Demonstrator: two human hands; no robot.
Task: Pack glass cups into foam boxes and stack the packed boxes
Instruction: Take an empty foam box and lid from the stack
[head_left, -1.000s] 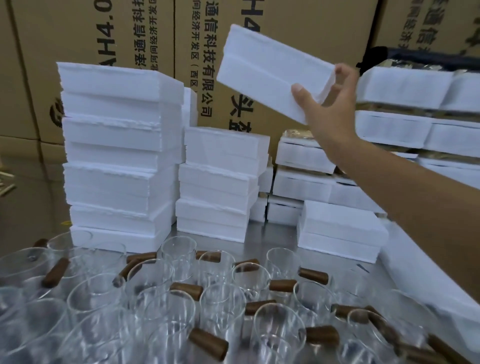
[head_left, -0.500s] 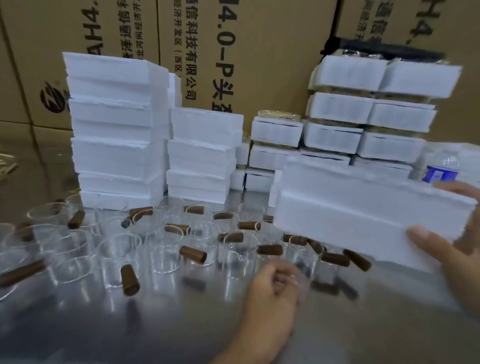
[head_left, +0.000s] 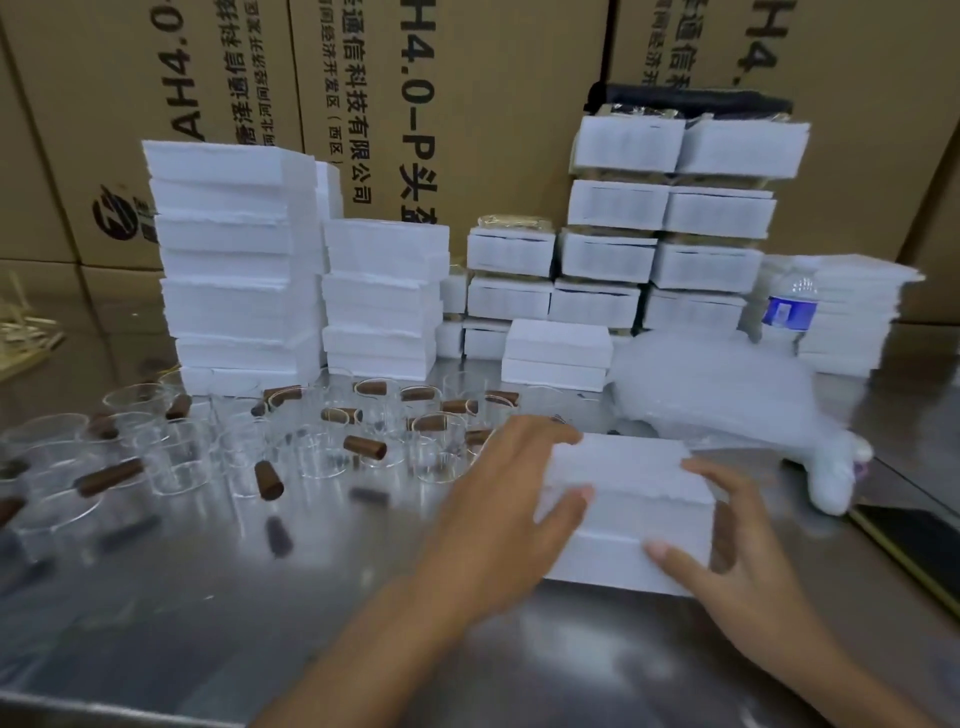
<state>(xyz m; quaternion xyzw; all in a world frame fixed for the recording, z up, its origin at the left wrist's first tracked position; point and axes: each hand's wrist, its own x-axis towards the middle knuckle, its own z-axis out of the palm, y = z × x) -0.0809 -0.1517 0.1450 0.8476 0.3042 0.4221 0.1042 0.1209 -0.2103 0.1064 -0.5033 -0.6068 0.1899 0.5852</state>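
While both hands clasp it: we judge the step to be bringing one white rectangular foam box (head_left: 628, 514), probably empty, to the steel table (head_left: 311, 623) before us. We cannot tell whether it rests there or hangs just above.
Left hand (head_left: 506, 512): fingers spread over the box's left end, thumb on the near face.
Right hand (head_left: 743, 540): fingers spread round the right end, thumb pressing the near face.
Next move: we reckon the box must part at its seam before one of the clear glass cups with brown wooden handles (head_left: 363, 431) goes in, and gently.
Counts: two hands; one box held; three boxes in the middle foam stack (head_left: 384, 296); about eleven wrapped packed boxes (head_left: 675, 223) behind; cups well over a dozen, too blurred to count exactly.
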